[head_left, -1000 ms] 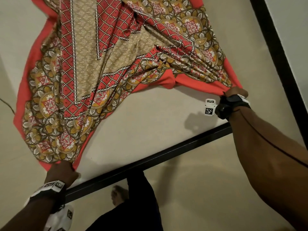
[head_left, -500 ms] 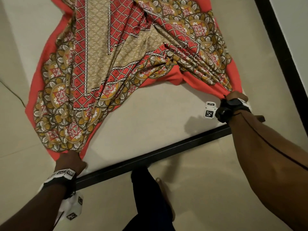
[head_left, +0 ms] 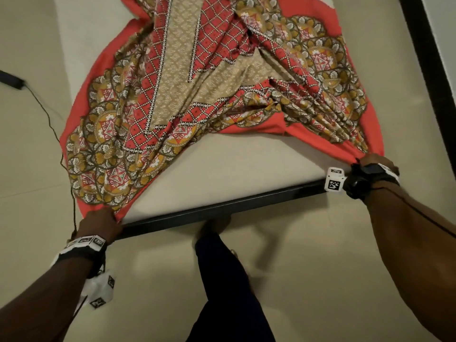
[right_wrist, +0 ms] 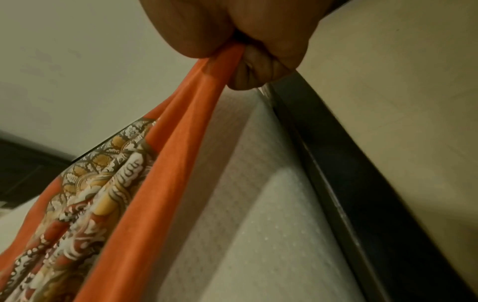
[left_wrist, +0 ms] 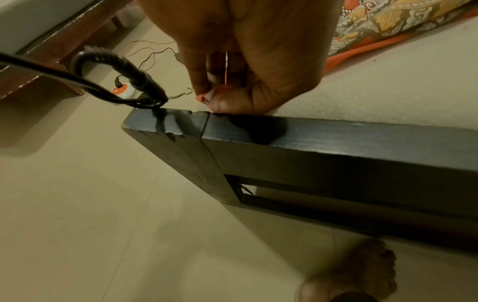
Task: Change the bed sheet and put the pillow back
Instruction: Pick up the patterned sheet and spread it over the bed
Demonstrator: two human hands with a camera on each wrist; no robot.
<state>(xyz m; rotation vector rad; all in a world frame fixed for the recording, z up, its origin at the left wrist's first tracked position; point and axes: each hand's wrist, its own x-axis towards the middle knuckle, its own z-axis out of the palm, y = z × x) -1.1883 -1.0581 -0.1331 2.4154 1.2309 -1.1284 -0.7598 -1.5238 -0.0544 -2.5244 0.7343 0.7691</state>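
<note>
The bed sheet [head_left: 197, 99], red-bordered with a gold, white and red print, lies bunched and creased on the bare mattress [head_left: 241, 174], gathered toward both near corners, with bare mattress exposed between the hands. The left hand [head_left: 98, 224] pinches the sheet's red corner at the near left corner of the mattress; the left wrist view shows thumb and fingertips [left_wrist: 207, 90] closed on a sliver of red cloth, the hand resting on the mattress edge just above the dark bed frame [head_left: 222, 209]. The right hand [head_left: 375, 160] grips the opposite corner at the near right corner of the mattress; the right wrist view shows the fingers [right_wrist: 248, 67] curled tight round a gathered strip of red border, the cloth running taut away from the fist. Beyond the left hand, a thin dark cable [head_left: 49, 114] trails across the pale tiled floor [head_left: 308, 255]. Between the arms, below the frame, the person's dark-trousered leg [head_left: 222, 280] stands on the floor.
</note>
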